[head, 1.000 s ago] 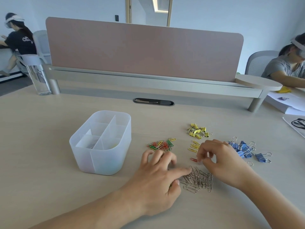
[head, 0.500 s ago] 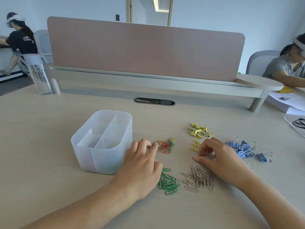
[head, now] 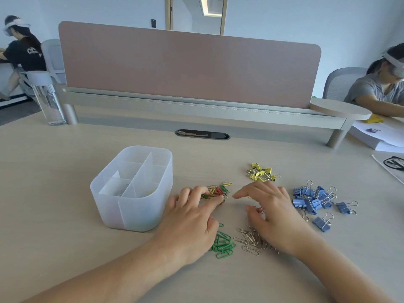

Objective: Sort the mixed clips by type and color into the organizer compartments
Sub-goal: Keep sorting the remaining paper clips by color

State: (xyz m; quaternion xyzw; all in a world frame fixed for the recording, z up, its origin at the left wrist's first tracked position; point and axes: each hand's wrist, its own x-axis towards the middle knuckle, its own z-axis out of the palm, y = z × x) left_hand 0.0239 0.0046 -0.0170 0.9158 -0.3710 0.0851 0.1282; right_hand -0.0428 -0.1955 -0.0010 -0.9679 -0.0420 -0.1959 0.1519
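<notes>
Head view.
Organizer (head: 131, 213): upright, mouth up, long axis running away from the viewer, left of centre.
Mixed clips (head: 218, 190): pile just right of it.
Left hand (head: 192, 217): fingers spread, tips on that pile.
Right hand (head: 271, 206): fingers straight, red clip (head: 259, 209) beside thumb.
Nearby: green paper clips (head: 223, 243), silver paper clips (head: 251, 239), yellow binder clips (head: 261, 174), blue binder clips (head: 314, 200).

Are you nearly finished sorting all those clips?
Not yet. Done: green paper clips, silver paper clips, yellow binder clips and blue binder clips lie in separate piles on the table. In hand: the left hand touches the mixed paper clips, and a red paper clip lies by the right hand's thumb. Left: finish that mixed pile, then move everything into the organizer, where I see no clips.
</notes>
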